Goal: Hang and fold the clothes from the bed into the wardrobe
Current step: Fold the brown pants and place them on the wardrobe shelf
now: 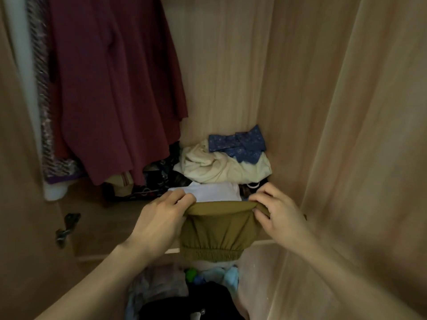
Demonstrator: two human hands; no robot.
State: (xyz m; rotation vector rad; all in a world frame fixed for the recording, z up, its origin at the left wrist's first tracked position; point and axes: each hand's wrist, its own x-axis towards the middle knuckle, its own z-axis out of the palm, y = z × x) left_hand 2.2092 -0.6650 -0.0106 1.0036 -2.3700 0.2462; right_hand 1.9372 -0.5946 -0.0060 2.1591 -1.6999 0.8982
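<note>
Both hands, left hand (161, 218) and right hand (279, 215), pinch the folded olive garment (217, 229) crosswise, just short of the white folded cloth (215, 192) ahead on the wardrobe shelf (104, 227).

We reached both bare forearms forward. Our left hand (161, 218) curled its fingers over what it gripped, knuckles up; our right hand (279, 213) pinched likewise, fingers bent, level with the left.

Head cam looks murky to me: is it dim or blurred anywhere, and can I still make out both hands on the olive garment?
Head view: dim, warm light; wide-angle bend and motion smear on the wardrobe wall; left hand and right hand sharp enough, each pinching the olive garment.
</note>
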